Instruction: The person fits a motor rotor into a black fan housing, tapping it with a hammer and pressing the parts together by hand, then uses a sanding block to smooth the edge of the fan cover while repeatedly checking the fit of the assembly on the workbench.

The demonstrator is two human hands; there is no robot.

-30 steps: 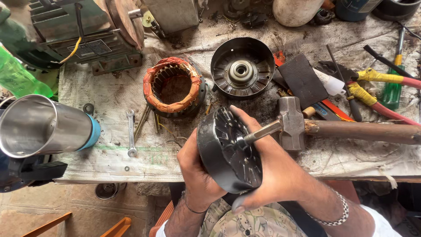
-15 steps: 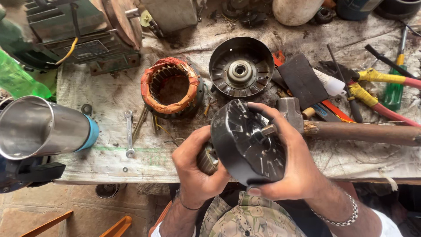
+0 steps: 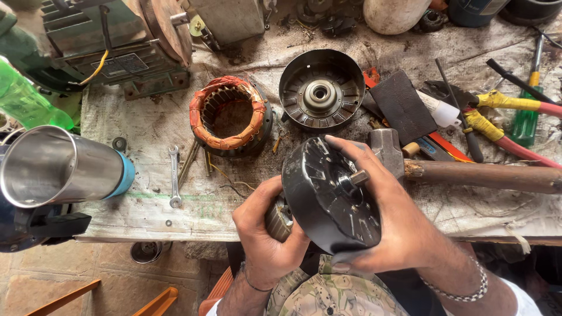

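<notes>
Steel, polished and cylindrical, a cup-like vessel (image 3: 55, 167) lies on its side at the far left edge of the table (image 3: 146, 210), beside a green plastic bottle (image 3: 26, 99). Next rightward, a small open-ended spanner (image 3: 174, 175) rests flat on the worn cloth, just beside a stator ring (image 3: 229, 115) wound with copper wire and orange binding. Below centre, the left hand (image 3: 263, 240) rises from the lower edge, wrist bent, fingers curled shut around the grey rotor end (image 3: 279, 217) of the assembly. The black motor end cover (image 3: 331, 196), round, ribbed and slotted, is held tilted above the table's near edge, its face turned up and to the right; a short steel shaft (image 3: 357, 177) projects from its centre. Behind it, on the table, a second cover (image 3: 321, 89) lies open side up, showing its central bearing seat. The right hand (image 3: 404, 228) cups the black cover from the right and beneath, forefinger stretched over its upper rim, thumb below; a chain bracelet (image 3: 462, 287) circles the wrist. Farther right lie a hammer (image 3: 468, 172) with wooden handle, a dark rectangular pad (image 3: 403, 105), and yellow-and-red-handled pliers (image 3: 497, 114).
</notes>
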